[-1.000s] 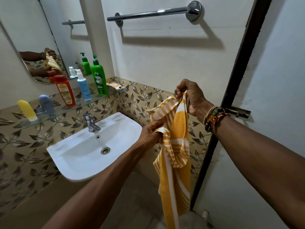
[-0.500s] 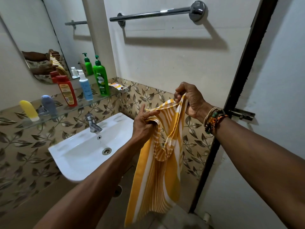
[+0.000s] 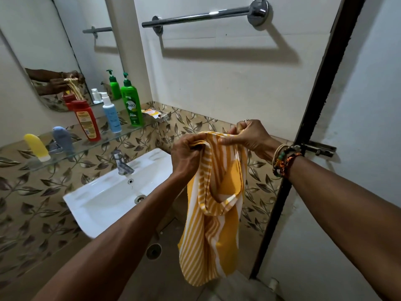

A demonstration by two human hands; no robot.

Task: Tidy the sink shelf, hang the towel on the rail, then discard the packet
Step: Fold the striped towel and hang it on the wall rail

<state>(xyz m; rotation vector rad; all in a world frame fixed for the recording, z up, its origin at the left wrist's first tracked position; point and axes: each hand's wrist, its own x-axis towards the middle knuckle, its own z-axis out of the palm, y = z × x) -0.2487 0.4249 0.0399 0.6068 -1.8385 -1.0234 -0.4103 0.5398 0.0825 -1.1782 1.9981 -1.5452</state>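
Observation:
A yellow towel with white stripes [image 3: 213, 216] hangs in front of me, right of the sink. My left hand [image 3: 186, 155] grips its top edge on the left, and my right hand [image 3: 249, 137] pinches the same edge on the right. The chrome towel rail [image 3: 201, 17] is bare on the wall well above both hands. An orange and white packet [image 3: 153, 112] lies at the right end of the glass shelf [image 3: 112, 140]. On the shelf stand a green pump bottle [image 3: 131, 105], a blue spray bottle [image 3: 110, 117] and a red bottle [image 3: 86, 120].
A yellow tube [image 3: 36, 146] and a grey-blue tube [image 3: 64, 141] stand at the shelf's left end. The white sink [image 3: 91, 205] with its chrome tap [image 3: 121, 162] sits below. A mirror [image 3: 54, 51] is at the left, and a dark door frame [image 3: 312, 118] with a latch is at the right.
My left hand has risen and now grips the towel's top edge close to my right hand. The towel's top is spread flatter between both hands, and the cloth hangs straighter.

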